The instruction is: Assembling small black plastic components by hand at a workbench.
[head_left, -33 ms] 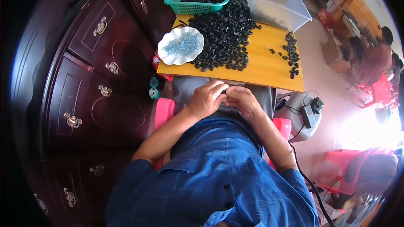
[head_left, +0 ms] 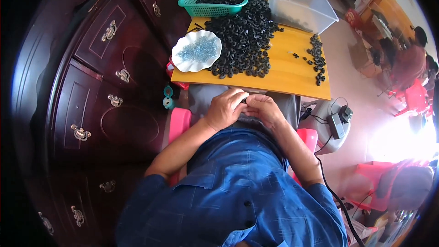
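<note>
Close together over my lap, just short of the table's front edge, my two hands meet at the fingertips. My left hand (head_left: 224, 109) pinches a small black ring-like piece (head_left: 244, 100), mostly hidden by the fingers. From the other side, my right hand (head_left: 265, 109) has thumb and fingers closed on the same piece. Beyond them, a large heap of small black ring-like pieces (head_left: 240, 39) covers the middle of the yellow table (head_left: 286, 80). A white scalloped plate (head_left: 182, 61) left of the heap holds many tiny pale-blue, clear bits (head_left: 199, 50), too small to name.
A green basket (head_left: 221, 10) of black pieces stands at the back, beside a clear plastic bin (head_left: 302, 4). More loose black pieces (head_left: 316, 59) lie along the table's right edge. Dark wooden cabinets (head_left: 116, 77) rise at left. A black power adapter (head_left: 336, 126) with cables sits at right.
</note>
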`<state>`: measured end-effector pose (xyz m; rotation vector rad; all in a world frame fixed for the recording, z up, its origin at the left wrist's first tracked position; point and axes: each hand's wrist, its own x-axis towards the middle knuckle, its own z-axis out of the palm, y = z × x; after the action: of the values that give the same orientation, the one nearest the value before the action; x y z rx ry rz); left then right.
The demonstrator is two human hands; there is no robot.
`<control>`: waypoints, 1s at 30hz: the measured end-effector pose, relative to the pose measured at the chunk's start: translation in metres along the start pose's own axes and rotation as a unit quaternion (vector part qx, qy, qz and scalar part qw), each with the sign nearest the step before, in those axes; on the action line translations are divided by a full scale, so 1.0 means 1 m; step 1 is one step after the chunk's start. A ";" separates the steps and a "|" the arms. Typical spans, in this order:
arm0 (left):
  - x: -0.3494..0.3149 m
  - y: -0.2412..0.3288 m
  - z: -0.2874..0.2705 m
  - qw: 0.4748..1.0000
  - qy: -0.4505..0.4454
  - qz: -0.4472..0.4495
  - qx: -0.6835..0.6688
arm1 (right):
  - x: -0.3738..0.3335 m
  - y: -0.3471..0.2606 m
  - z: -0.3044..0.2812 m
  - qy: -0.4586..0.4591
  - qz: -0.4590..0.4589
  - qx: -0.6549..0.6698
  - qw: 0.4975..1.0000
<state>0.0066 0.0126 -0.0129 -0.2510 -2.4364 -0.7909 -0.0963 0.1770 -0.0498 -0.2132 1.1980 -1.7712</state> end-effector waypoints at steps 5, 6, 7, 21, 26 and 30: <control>0.003 0.004 0.000 1.000 0.007 -0.008 -0.029 | -0.003 0.000 -0.001 0.002 -0.006 -0.013 1.000; 0.003 0.006 -0.001 0.999 0.009 -0.011 -0.029 | -0.003 -0.001 -0.001 0.000 -0.011 -0.008 1.000; 0.005 0.009 -0.001 0.999 0.010 -0.015 -0.030 | -0.004 -0.002 -0.001 0.001 -0.009 -0.006 1.000; 0.023 0.004 -0.022 0.977 -0.163 -0.108 -0.087 | -0.007 -0.006 0.003 -0.015 -0.021 -0.061 0.998; 0.040 -0.010 -0.022 0.937 -0.211 -0.170 -0.221 | -0.013 -0.016 0.003 -0.046 -0.005 -0.075 0.996; 0.079 -0.038 -0.051 0.943 -0.255 -0.168 -0.131 | -0.013 -0.022 0.007 -0.051 -0.010 -0.041 0.998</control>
<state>-0.0485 -0.0472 0.0475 -0.1508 -2.8993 -1.3454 -0.0989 0.1838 -0.0247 -0.3601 1.1999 -1.7085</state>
